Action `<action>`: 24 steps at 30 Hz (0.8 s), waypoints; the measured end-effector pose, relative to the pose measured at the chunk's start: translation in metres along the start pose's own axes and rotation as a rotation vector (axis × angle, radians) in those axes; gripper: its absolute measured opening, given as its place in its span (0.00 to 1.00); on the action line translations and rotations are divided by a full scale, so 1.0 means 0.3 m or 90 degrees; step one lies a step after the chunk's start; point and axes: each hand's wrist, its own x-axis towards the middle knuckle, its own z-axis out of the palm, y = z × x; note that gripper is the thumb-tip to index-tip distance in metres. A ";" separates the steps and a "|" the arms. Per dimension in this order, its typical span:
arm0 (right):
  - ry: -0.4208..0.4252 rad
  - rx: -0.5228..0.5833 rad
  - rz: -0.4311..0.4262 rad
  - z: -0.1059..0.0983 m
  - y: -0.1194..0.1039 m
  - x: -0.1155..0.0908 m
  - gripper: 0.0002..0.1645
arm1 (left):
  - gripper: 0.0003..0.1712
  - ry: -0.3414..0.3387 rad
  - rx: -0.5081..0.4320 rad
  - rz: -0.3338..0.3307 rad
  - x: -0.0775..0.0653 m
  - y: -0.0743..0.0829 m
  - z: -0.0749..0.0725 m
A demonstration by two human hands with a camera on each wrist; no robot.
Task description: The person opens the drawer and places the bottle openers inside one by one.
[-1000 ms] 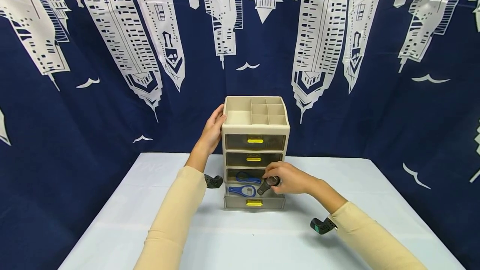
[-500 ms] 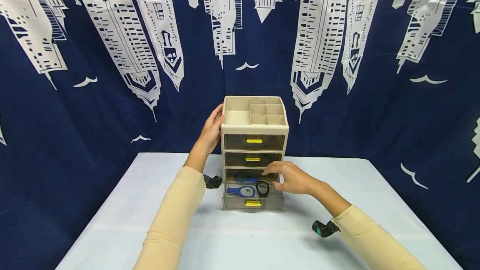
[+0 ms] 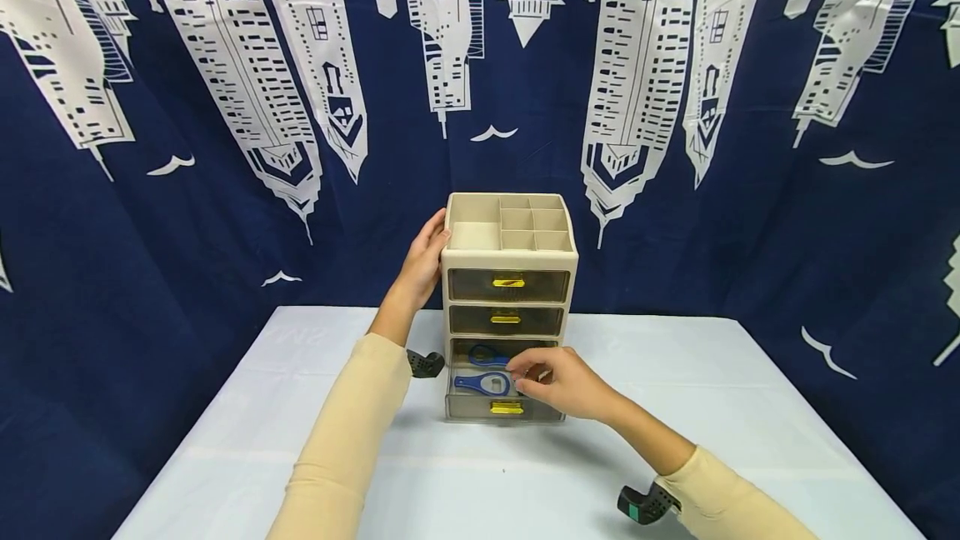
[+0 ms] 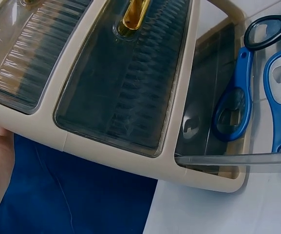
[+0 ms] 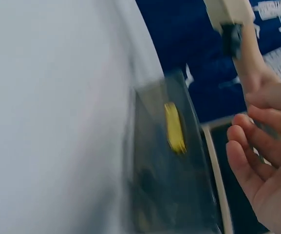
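Observation:
In the head view, my left hand (image 3: 422, 263) rests against the left side of a cream desktop drawer organizer (image 3: 510, 259). Its bottom drawer (image 3: 465, 410) is pulled out. Lying inside are two blue bottle openers (image 3: 468, 381), one behind the other. A black-rimmed opener (image 4: 271, 18) shows beside them in the left wrist view; my right hand mostly covers it in the head view. My right hand (image 3: 562, 380) hovers over the drawer's right part, fingers loosely bent. Nothing shows between its fingers (image 5: 245, 161) in the right wrist view.
Two upper drawers with yellow handles (image 3: 508, 282) are closed. The organizer's top has several compartments (image 3: 480, 233). A white table (image 3: 450, 490) lies beneath, and a navy curtain (image 3: 405, 190) with white building prints hangs behind.
My right hand held the black opener a second ago and let it go in the drawer. Since then the hand has shifted left and toward the drawer's front. The left hand stays put.

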 end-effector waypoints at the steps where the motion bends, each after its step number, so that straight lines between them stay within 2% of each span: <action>1: -0.002 0.036 0.022 0.015 -0.013 -0.005 0.11 | 0.32 0.000 0.002 -0.001 0.001 0.001 0.001; 6: -0.015 0.247 0.185 0.104 -0.056 -0.047 0.17 | 0.32 0.005 0.010 -0.010 0.000 -0.001 0.004; 9: -0.018 0.407 0.304 0.163 -0.062 -0.074 0.19 | 0.32 0.005 0.015 -0.009 0.001 0.003 0.001; 13: 0.022 0.577 0.433 0.237 -0.061 -0.104 0.20 | 0.32 0.002 0.016 -0.006 0.002 0.009 -0.004; 15: 0.049 0.615 0.456 0.265 -0.054 -0.115 0.22 | 0.32 0.002 0.014 -0.008 0.001 0.011 -0.005; 18: 0.096 0.645 0.463 0.292 -0.043 -0.123 0.25 | 0.32 0.005 0.009 -0.012 -0.001 0.011 -0.005; 24: 0.164 0.676 0.442 0.293 -0.033 -0.112 0.22 | 0.32 0.008 -0.003 -0.015 -0.003 0.007 -0.008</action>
